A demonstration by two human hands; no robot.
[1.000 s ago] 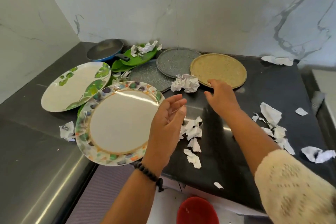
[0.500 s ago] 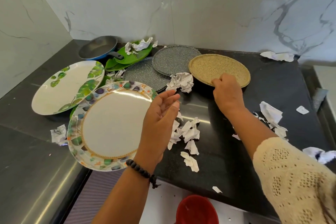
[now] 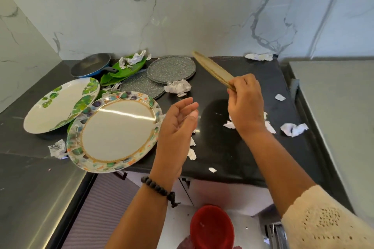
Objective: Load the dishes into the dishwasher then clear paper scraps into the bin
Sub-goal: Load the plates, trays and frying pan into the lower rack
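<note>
My right hand pinches the rim of a tan round plate and holds it lifted and tilted on edge above the black counter. My left hand hovers with relaxed fingers beside the right rim of a floral-rimmed plate, holding nothing. That plate lies tilted and overhangs the counter's front edge. A leaf-print plate, two grey speckled plates, green leaf-shaped dishes and a blue pan sit behind. Crumpled paper scraps lie scattered over the counter.
A red bin stands on the floor below the counter's front edge. More paper lies at the right, some by the marble back wall. A steel worktop adjoins on the left, a pale surface on the right.
My right hand reached the tan plate, took its near rim and raised it off the counter onto its edge. The left hand stayed beside the floral plate.
</note>
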